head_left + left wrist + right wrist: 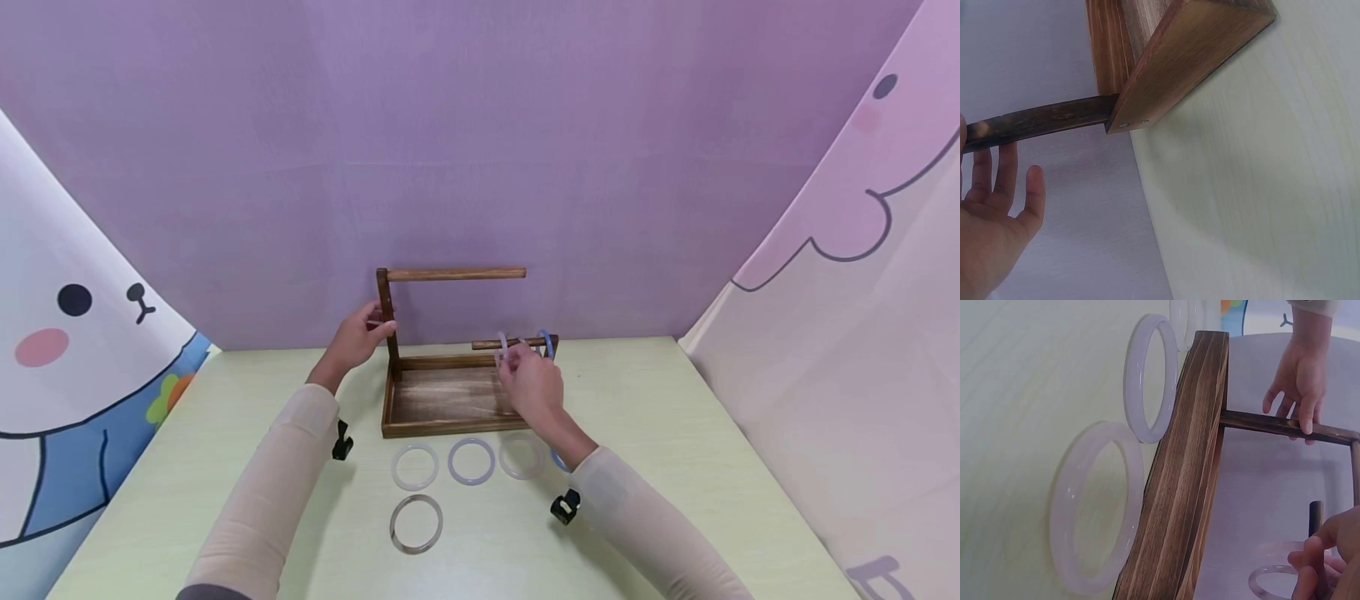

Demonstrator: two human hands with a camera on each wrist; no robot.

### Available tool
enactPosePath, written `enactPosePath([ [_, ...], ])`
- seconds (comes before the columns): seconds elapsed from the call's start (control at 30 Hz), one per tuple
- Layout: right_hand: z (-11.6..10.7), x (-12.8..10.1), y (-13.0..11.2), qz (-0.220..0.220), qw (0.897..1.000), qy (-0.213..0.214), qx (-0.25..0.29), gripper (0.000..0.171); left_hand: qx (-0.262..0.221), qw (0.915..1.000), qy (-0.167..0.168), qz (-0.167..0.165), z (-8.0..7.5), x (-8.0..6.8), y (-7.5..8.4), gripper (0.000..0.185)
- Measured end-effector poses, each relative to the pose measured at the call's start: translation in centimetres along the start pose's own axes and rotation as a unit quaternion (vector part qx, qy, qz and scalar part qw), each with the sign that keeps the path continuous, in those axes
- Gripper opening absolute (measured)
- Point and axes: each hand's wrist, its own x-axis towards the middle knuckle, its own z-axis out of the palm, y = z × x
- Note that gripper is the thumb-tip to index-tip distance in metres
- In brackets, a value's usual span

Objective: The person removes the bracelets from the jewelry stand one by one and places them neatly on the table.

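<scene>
A dark wooden stand [390, 304] has a tray base [442, 427], a tall left post with a top bar [457, 273], and a short lower bar [487, 343] on the right. A blue bangle [548, 342] hangs on the lower bar. My right hand [508, 360] pinches a pale translucent bangle [502, 346] at that bar; the right wrist view shows this bangle [1270, 573] between my fingers [1311, 559]. My left hand [369, 327] rests straight fingers against the tall post [1041, 122], as the right wrist view also shows for the left hand [1300, 372].
Several pale bangles lie on the green table in front of the tray: one [415, 467], another [472, 461], a third [522, 456], and a clear one [416, 523] nearer me. A blue bangle [558, 460] peeks from under my right wrist. Purple backdrop behind, printed curtains at both sides.
</scene>
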Motion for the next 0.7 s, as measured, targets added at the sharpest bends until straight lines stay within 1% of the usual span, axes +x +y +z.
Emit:
enactPosePath([
  [0.17,0.12,0.03,0.05,-0.010,1.000,0.008,0.002,0.011,0.001,1.0000,0.002,0.005,-0.04,-0.06,0.02,0.042],
  [0.47,-0.23,-0.01,-0.31,-0.035,0.999,0.020,0.010,0.012,0.002,1.0000,0.002,0.003,-0.09,-0.08,-0.14,0.043],
  [0.7,-0.42,-0.02,-0.70,-0.032,0.999,0.020,0.012,0.013,0.000,1.0000,0.000,-0.002,-0.12,-0.14,-0.14,0.043],
])
